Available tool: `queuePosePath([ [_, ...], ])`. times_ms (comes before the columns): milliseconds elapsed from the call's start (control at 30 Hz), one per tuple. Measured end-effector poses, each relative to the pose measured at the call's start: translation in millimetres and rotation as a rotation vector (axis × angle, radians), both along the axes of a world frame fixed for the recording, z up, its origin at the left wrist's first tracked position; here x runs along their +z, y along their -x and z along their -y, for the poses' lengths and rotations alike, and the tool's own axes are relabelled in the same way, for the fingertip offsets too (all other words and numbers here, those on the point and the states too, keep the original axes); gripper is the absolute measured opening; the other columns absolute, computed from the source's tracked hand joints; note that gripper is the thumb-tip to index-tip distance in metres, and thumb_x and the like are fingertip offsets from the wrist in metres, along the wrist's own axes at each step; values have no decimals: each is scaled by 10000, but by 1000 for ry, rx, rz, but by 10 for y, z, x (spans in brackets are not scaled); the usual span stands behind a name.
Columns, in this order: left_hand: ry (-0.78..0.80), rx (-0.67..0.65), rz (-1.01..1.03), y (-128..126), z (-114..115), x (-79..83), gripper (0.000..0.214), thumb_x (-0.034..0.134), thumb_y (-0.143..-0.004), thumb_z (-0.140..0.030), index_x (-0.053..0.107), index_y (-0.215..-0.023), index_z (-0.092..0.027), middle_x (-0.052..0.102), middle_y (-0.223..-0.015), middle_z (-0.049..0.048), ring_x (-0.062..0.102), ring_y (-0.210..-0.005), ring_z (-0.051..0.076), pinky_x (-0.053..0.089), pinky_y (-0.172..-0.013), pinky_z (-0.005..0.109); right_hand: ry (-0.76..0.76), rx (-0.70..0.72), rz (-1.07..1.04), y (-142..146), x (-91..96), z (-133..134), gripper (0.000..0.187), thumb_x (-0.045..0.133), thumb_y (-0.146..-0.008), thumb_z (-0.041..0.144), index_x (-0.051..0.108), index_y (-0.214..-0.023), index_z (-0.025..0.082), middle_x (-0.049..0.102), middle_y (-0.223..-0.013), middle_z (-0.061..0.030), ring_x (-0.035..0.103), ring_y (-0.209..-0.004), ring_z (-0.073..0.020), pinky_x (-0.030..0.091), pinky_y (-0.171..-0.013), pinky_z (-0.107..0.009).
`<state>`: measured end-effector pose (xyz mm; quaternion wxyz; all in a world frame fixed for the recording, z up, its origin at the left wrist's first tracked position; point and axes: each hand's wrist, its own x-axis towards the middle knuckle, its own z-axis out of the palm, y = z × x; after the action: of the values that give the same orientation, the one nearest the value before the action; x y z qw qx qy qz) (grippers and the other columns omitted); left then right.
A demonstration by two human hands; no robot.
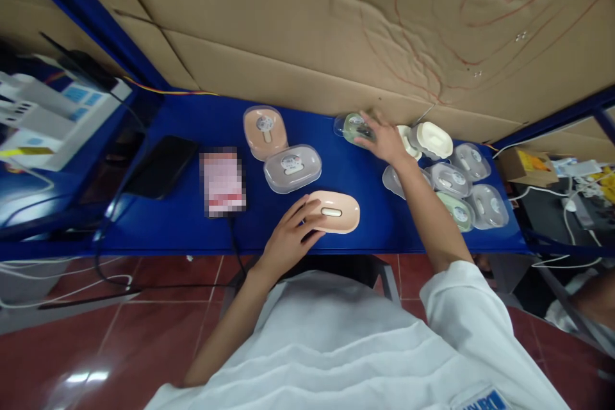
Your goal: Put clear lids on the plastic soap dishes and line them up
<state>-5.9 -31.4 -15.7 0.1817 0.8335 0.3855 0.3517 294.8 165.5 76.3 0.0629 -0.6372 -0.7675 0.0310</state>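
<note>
My left hand (295, 230) grips the left end of a peach, oval, soap-box-like dish (341, 213) at the table's front edge, fingers over its rim and thumb along the near side. A pale oval bar shows in its middle. Farther back, my right hand (384, 138) has its slightly blurred fingers around the right end of a green soap box (354, 123) with a clear cover. Left of the peach dish lie a clear lid (293, 168) with a round label and a covered peach box (265, 131).
Cream boxes (434, 141), clear-lidded grey boxes (489, 206) and another green box (456, 210) crowd the right side. A pixelated pink card (223, 180) and a black tablet-like object (161, 166) lie left. A cardboard wall (269, 32) stands behind the blue table (355, 170).
</note>
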Motion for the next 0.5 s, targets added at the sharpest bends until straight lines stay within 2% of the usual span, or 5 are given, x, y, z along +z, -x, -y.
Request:
queuePosePath([
  [67, 9, 8, 9, 3, 12, 8, 266, 682, -1022, -251, 729, -1284, -257, 655, -1514, 76, 460, -1566, 294, 501, -1251, 536, -2, -9, -22, 10, 27, -103, 616, 641, -1038, 462, 549, -1592, 208, 480, -1676, -168, 527, -1504, -362, 413, -1238, -539],
  [133, 29, 11, 5, 4, 29, 19, 293, 671, -1027, -239, 710, -1315, -269, 633, -1531, 80, 452, -1571, 293, 479, -1266, 535, -112, -17, -51, 31, 50, 62, 552, 609, -1058, 466, 598, -1551, 218, 515, -1652, -162, 541, -1491, -346, 412, -1238, -535],
  [233, 107, 49, 15, 4, 51, 33, 516, 701, -1014, -279, 569, -1512, -310, 489, -1652, 117, 451, -1573, 306, 461, -1273, 537, -265, -26, -111, 75, 11, 714, 571, 618, -1052, 503, 579, -1568, 260, 484, -1679, -143, 503, -1522, -350, 409, -1239, -562],
  [367, 153, 134, 127, 12, 50, 27, 922, 802, -943, -384, 268, -1693, -330, 272, -1758, 188, 421, -1590, 354, 462, -1258, 553, -258, 110, -277, 194, -289, 1788, 566, 628, -1050, 499, 553, -1589, 340, 514, -1660, -111, 549, -1493, -332, 484, -1206, -546],
  [500, 155, 55, 62, 17, 23, 1, 837, 739, -987, -399, 288, -1691, -379, 290, -1772, 147, 401, -1604, 346, 444, -1268, 551, -230, 200, -304, 324, -640, 2333, 580, 668, -1042, 392, 525, -1604, 380, 543, -1635, -116, 556, -1490, -332, 529, -1176, -551],
])
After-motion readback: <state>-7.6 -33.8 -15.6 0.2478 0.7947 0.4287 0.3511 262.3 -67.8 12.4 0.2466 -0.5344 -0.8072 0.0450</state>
